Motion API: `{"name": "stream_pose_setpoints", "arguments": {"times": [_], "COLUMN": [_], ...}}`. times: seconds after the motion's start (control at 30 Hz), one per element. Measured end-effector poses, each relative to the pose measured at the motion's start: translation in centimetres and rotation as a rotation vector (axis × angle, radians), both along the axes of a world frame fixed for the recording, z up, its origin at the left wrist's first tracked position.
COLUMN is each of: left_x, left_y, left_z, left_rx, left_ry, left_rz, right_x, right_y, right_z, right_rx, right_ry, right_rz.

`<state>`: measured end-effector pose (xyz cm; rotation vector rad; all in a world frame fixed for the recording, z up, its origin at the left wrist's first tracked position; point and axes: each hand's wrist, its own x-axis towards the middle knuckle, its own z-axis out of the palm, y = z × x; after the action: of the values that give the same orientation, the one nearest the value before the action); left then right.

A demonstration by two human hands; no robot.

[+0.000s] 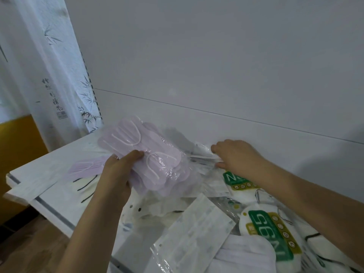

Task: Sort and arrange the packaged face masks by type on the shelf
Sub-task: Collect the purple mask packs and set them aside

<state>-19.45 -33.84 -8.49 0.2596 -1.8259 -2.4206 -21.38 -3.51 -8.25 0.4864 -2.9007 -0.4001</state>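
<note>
Lilac masks in clear film, a fanned bundle, held up over the shelf by the left hand; thumb on top, fingers curled under, clamped on the bundle's near edge; white ear loops showing through the film. One more lilac mask flat on the shelf just left of that hand, beside a long white pack overhanging the front edge. Right hand low at the back of the pile, close to the rear panel; fingertips pinched on a clear-wrapped white pack, thumb below, knuckles up. Round white packs with green N95 labels heaped at right, one just under the right wrist, another nearer the camera. Flat white pleated pack in punched film, lying aslant across the pile in front; plain white masks partly beneath it. Sheer curtain with a bamboo print hanging at far left, past the shelf's end; wooden floor below.
</note>
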Motion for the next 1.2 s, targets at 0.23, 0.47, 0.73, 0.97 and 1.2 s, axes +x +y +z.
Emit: {"name": "stream_pose_setpoints", "arguments": {"times": [0.23,0.47,0.73,0.97,1.2], "left_x": [0.1,0.0,-0.1,0.9,1.1], "left_y": [-0.6,-1.6,-2.9,-3.7,-7.7], "left_z": [-0.4,-0.9,-1.3,-1.2,1.0], "left_rx": [0.004,0.021,0.029,0.007,0.078], "left_ry": [-0.013,-0.034,-0.066,-0.076,0.037], "left_rz": [-0.017,-0.011,0.029,0.026,0.026], "right_x": [-0.2,2.7,2.2,1.0,4.3], "right_y": [-0.5,-1.1,-1.4,-1.8,-6.0], "right_z": [1.6,5.0,0.8,-0.8,3.5], "right_rx": [-0.529,-0.754,-0.175,-0.176,-0.366], "right_ry": [0.011,-0.197,0.030,0.017,-0.209], "right_rz": [-0.049,0.045,-0.398,-0.374,-0.004]}}
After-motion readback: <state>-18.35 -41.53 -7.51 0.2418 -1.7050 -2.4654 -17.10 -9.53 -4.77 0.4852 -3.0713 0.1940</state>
